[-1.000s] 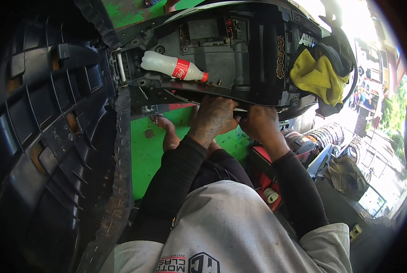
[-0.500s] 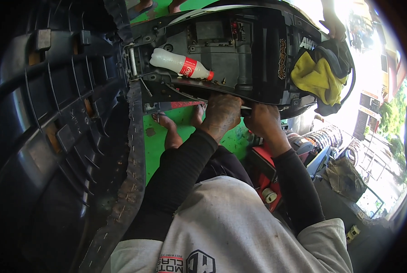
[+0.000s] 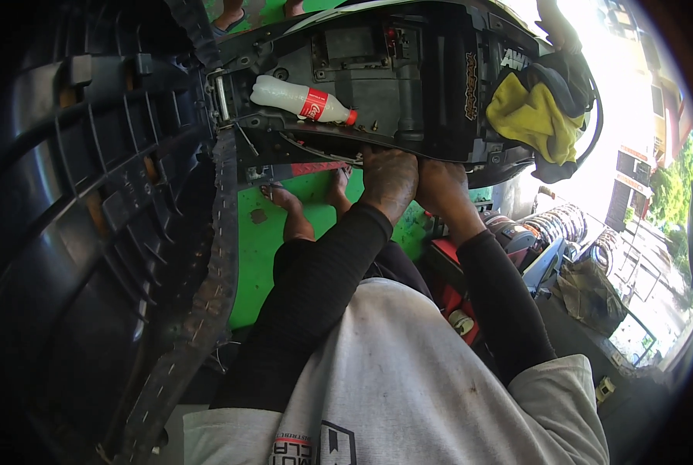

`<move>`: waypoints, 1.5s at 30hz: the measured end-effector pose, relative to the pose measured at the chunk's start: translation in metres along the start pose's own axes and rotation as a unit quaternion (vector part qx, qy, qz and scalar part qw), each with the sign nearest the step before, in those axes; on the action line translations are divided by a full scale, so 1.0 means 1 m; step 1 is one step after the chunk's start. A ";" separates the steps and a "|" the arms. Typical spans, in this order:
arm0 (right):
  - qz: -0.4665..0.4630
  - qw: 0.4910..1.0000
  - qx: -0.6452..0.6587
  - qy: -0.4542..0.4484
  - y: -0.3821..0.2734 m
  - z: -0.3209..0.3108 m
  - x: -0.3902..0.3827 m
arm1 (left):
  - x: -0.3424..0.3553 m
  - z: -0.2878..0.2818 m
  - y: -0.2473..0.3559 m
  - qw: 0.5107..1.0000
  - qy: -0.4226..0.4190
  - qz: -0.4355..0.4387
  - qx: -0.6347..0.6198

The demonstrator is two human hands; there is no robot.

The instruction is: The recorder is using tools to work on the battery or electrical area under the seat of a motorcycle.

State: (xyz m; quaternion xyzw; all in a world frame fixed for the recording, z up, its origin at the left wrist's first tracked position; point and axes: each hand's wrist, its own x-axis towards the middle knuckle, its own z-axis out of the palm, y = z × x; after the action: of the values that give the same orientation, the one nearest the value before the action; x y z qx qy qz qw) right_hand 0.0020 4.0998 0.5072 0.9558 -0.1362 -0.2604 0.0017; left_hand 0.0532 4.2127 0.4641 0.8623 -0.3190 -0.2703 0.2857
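Observation:
A scooter body (image 3: pixel 374 74) with its storage compartment exposed lies across the top of the head view. My left hand (image 3: pixel 390 182) is at its near side edge, back of the hand up, with the fingertips hidden in the gap by the side panel. Close beside it, my right hand (image 3: pixel 442 190) is closed at the same edge; whatever its fingers grip is hidden. In the compartment lies a clear plastic bottle (image 3: pixel 288 98) with a red label and red cap. Several small screws (image 3: pixel 375 125) rest near the cap.
The raised seat's ribbed black underside (image 3: pixel 106 194) fills the left. A yellow cloth (image 3: pixel 529 116) drapes over the scooter's right end. Another person's hand (image 3: pixel 561 31) is at the upper right. Bare feet (image 3: pixel 280 195) stand on the green floor (image 3: pixel 253 271); red equipment (image 3: pixel 447 271) stands to the right.
My left hand has shifted slightly right, closer to my right hand, which has tucked further against the panel edge. The whole view has shifted a little. The bottle stays put in the compartment.

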 end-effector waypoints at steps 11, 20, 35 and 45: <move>-0.009 0.999 0.003 0.053 0.002 0.012 -0.003 | 0.001 -0.004 -0.002 0.998 -0.019 -0.024 -0.047; -0.069 0.989 0.091 0.099 0.007 0.004 -0.009 | 0.006 -0.009 -0.007 0.994 -0.106 -0.038 -0.017; -0.217 0.954 0.189 0.084 0.033 -0.012 -0.022 | -0.019 0.014 -0.024 0.977 0.096 0.005 -0.193; -0.287 0.930 0.218 0.076 0.043 -0.024 -0.024 | -0.016 0.020 -0.023 0.952 0.202 -0.039 -0.225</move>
State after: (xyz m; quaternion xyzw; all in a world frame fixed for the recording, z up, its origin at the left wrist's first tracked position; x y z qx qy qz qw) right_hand -0.0172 4.0626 0.5434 0.9479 0.0909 -0.1404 -0.2712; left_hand 0.0388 4.2325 0.4401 0.8241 -0.1520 -0.1656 0.5199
